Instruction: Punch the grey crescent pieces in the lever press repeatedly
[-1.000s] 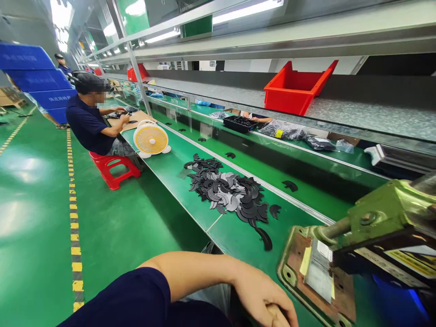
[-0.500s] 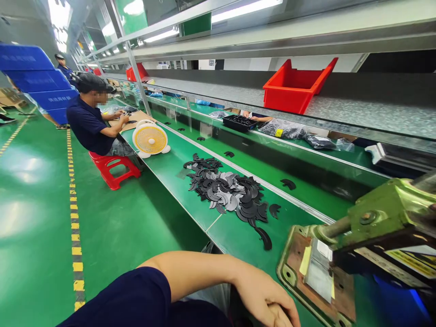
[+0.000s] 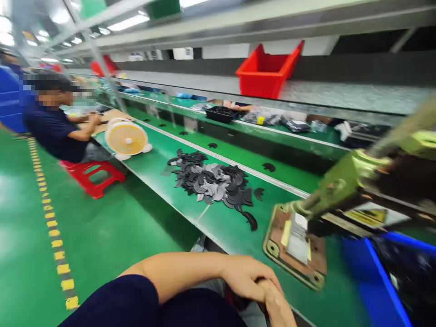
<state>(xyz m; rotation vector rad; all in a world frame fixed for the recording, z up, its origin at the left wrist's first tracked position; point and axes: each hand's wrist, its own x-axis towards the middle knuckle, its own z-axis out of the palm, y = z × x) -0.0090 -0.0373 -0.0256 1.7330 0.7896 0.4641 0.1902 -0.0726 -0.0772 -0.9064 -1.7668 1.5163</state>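
My left hand (image 3: 247, 276) reaches across in front of my body with its fingers curled over my right hand (image 3: 276, 302). The two are clasped together near the table's front edge. The left hand partly covers the right, so the right fingers are hidden. No part shows between them. Beyond the hands, a pile of dark grey and black curved flat parts (image 3: 214, 181) lies on the green table (image 3: 177, 200). One black curved part (image 3: 251, 221) sits at the near end of the pile. To the right of the hands stands a green hand press (image 3: 340, 186) on a brown base plate (image 3: 318, 252).
A blue bin (image 3: 384, 277) with dark contents is at the lower right. Several curved parts (image 3: 268, 167) lie along the green strip behind the rail. A white and yellow fan (image 3: 127, 138) stands near a seated co-worker (image 3: 57, 122). A red bin (image 3: 262, 75) rests on the shelf.
The camera view has turned to the right, so the scene shifts left and more of the blue bin shows. My hands stay clasped.
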